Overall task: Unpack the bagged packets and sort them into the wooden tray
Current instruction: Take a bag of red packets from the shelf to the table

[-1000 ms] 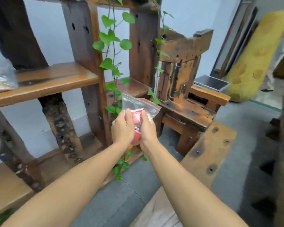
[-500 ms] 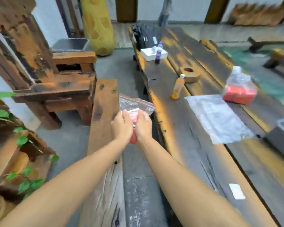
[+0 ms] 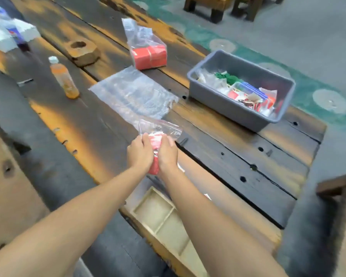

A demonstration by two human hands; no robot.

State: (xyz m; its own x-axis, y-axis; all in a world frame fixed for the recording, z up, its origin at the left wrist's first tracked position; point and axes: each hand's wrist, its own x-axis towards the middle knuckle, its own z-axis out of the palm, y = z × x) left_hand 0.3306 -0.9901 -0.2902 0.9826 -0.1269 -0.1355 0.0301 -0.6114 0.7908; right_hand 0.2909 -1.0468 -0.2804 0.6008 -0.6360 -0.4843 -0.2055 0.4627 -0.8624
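Both hands hold a small clear zip bag point(image 3: 161, 128) of red packets point(image 3: 155, 140) above the dark wooden table. My left hand point(image 3: 140, 151) grips its left side and my right hand point(image 3: 167, 151) grips its right side, with the bag's open top sticking up beyond my fingers. Below my forearms lies the pale wooden tray point(image 3: 154, 208) with several compartments, partly hidden by my right arm. Farther off stands another clear bag point(image 3: 146, 47) holding a red packet stack.
A flat empty plastic bag point(image 3: 134, 94) lies mid-table. A grey plastic bin point(image 3: 238, 108) with mixed packets sits at right. An orange drink bottle point(image 3: 63, 77), a wooden block with a hole point(image 3: 82, 50) and a tissue box point(image 3: 8, 37) stand at left. A bench point(image 3: 8, 176) runs along the left.
The view has swung from the plant shelf and chair round to the table. Both hands have kept their grip on the bag of red packets throughout.
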